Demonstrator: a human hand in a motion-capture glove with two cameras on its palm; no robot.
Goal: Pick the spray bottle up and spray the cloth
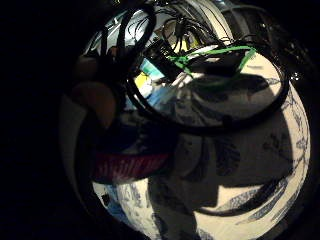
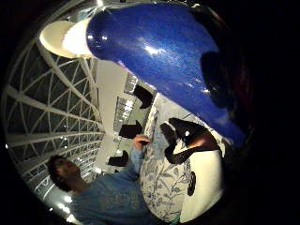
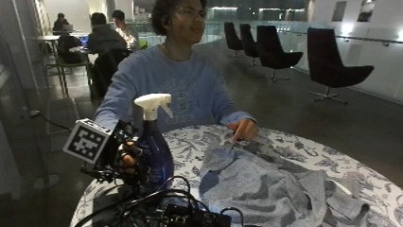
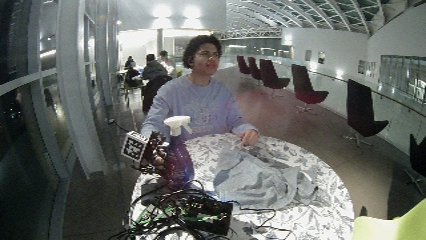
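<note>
Item: spray bottle (image 3: 153,151), blue body with white trigger head, standing upright at the table edge on the person's right, long axis vertical. Holder: gloved right hand (image 3: 124,158), fingers curled round the blue body below the neck; whether the base rests on the patterned tablecloth (image 3: 296,153) or is just clear of it cannot be told. Nozzle: points toward 3 o'clock in the outside view, which is toward the cloth. Target: grey cloth (image 3: 271,184), rumpled, spread across the table middle, near the bottle at its 4 o'clock. Bare left hand (image 3: 242,130): fingertips pressing the cloth's far edge. Judgement: the right hand alone is placed to spray; a slight downward tilt should aim it.
</note>
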